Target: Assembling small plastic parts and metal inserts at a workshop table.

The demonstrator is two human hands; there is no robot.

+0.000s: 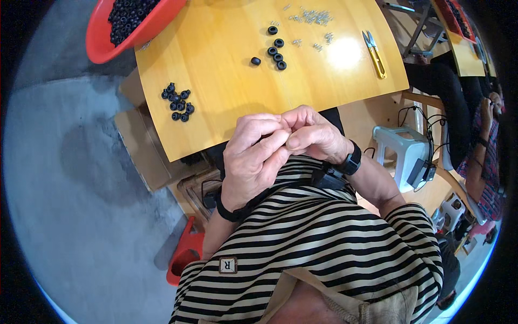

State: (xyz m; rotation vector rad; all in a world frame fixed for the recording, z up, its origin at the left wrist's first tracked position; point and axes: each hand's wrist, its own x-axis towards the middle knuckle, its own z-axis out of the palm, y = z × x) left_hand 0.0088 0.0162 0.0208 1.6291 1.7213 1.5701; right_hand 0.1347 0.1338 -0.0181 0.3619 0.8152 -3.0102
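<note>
My left hand (258,154) and my right hand (322,136) meet fingertip to fingertip just off the table's near edge. Both are closed in a pinch; whatever lies between the fingers is hidden. Beyond them on the yellow table (224,70) are several black rounded parts (278,57) with hollow openings, one single black part (256,61) lying apart to their left. A cluster of black round pieces with small knobs (177,101) sits at the left. Tiny silvery springs (314,18) are scattered at the far side.
Yellow-handled thread snips (373,55) lie at the table's right. A red basin (100,48) full of black parts stands at the far left. To the right are a pale plastic stool (402,151), dark cables and another person's arm (480,156). A cardboard box (141,148) stands below the left edge.
</note>
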